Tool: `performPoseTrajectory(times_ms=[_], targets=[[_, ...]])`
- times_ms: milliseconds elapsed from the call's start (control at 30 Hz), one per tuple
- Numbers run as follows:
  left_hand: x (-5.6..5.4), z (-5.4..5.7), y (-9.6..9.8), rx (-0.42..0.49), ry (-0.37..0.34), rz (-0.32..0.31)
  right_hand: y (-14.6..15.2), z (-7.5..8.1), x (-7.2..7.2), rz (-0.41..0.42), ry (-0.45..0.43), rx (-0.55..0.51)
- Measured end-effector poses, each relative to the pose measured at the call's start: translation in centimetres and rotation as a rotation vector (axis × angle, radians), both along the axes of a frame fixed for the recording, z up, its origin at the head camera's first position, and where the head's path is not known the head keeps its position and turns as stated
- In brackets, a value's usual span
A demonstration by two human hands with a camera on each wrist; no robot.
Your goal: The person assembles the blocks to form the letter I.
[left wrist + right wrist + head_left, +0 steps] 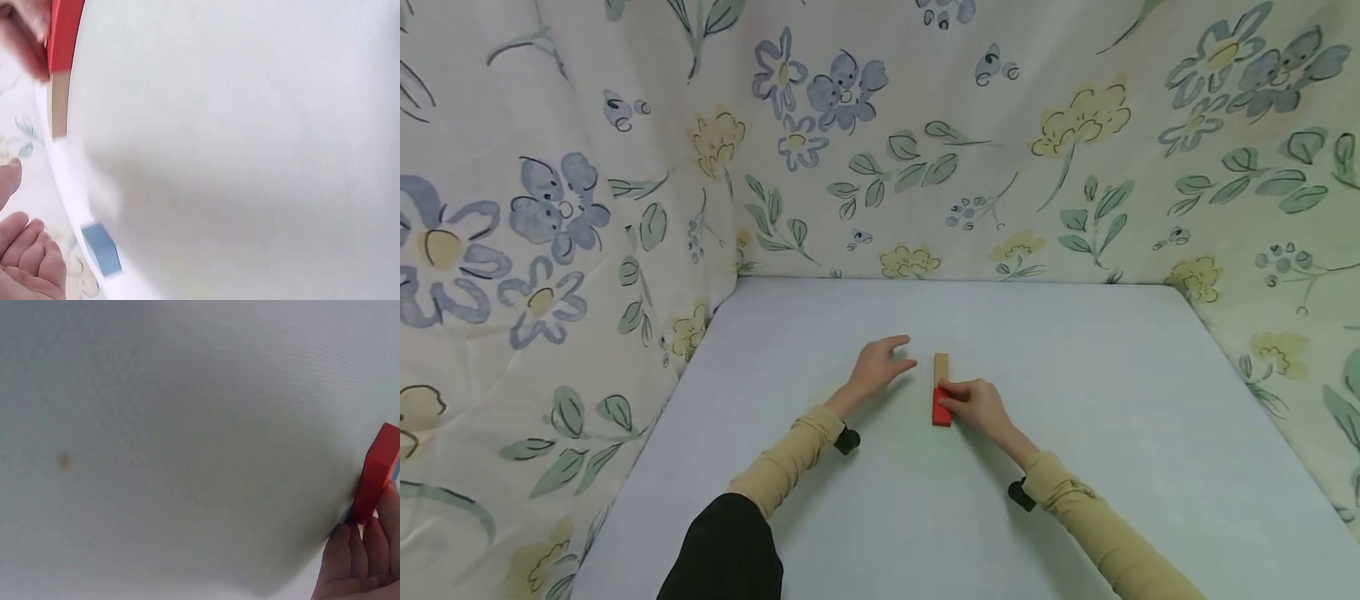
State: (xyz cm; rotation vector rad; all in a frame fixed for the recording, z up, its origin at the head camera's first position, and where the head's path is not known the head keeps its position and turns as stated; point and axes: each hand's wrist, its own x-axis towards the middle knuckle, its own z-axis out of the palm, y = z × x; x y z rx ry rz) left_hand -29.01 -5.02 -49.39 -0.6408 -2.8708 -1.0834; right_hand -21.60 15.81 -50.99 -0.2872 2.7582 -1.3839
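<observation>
A red block (942,407) lies in line with a natural-wood block (942,367) on the white table, their ends meeting. My right hand (981,407) pinches the red block from the right side. In the right wrist view the fingers lie along the red block (377,472). My left hand (876,369) is to the left of the blocks, thumb and fingers apart, holding nothing. Beside that hand, the left wrist view shows a blue block (102,249) on the table. The blue block cannot be made out in the head view.
The white table (1075,358) reaches back to a hanging floral cloth (925,225), which also runs along the left and right sides. Dark wrist cameras (847,440) sit under both sleeves. A dark shape (726,550) covers part of the left arm.
</observation>
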Motion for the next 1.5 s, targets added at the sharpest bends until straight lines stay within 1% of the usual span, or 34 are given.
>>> performPoseTrajectory(times_ms=[67,167,233,367,567,733,867,933,1000,1100,1267,1500], targets=[[-0.4,0.1,-0.7,0.032,0.014,0.043,0.1,0.0,0.0,-0.001,-0.005,0.002],[-0.8,0.2,-1.8,0.053,0.029,0.092,0.1,0.1,0.0,0.000,-0.009,0.001],[-1.0,0.2,-2.4,0.066,0.021,0.120,0.1,0.1,0.1,0.003,-0.007,0.000],[-1.3,-0.2,-3.3,0.079,-0.005,0.161,0.2,0.0,0.1,0.010,-0.003,-0.005],[-1.6,-1.3,-3.8,0.080,-0.022,0.189,0.3,-0.5,-0.2,0.004,-0.005,-0.010],[-1.6,-2.3,-3.8,0.090,-0.004,0.210,0.3,-0.5,-0.2,0.000,-0.012,-0.018],[-1.5,-2.8,-3.6,0.095,0.022,0.235,0.4,-0.7,-0.1,0.002,0.012,-0.023],[-1.5,-2.8,-3.5,0.097,0.031,0.251,0.4,-0.7,-0.1,0.001,0.036,-0.015],[-1.5,-2.8,-3.3,0.102,0.024,0.266,0.4,-0.8,-0.1,0.005,0.056,-0.014],[-1.4,-2.6,-3.2,0.104,0.011,0.278,0.5,-0.7,-0.2,0.013,0.059,-0.013],[-1.4,-2.3,-3.1,0.095,0.004,0.287,0.4,-0.6,-0.3,0.008,0.024,-0.016],[-1.2,-2.2,-3.1,0.100,-0.011,0.287,0.3,-0.6,-0.2,0.009,-0.001,-0.008]])
